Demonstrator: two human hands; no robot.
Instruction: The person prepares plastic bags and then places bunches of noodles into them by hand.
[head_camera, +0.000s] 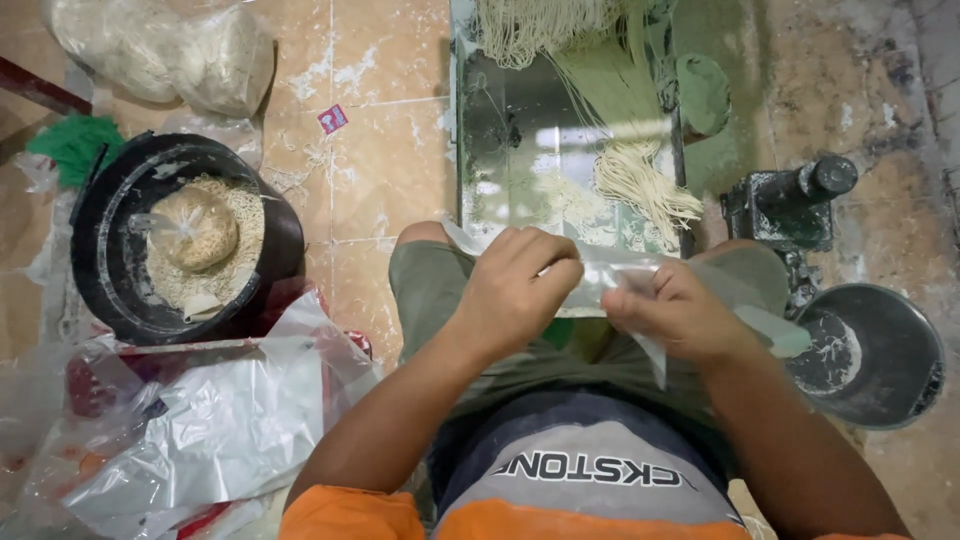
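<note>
Looks like the bag-opening step: both hands, left hand (515, 290) and right hand (672, 312), are pinching 1 clear plastic bag (600, 272) over the lap, probably needing its mouth rubbed apart, while the black tub (100, 215) is holding noodles plus 1 filled bag (193, 228) and the metal tray (520, 150) is carrying loose noodle strands (640, 180).
</note>
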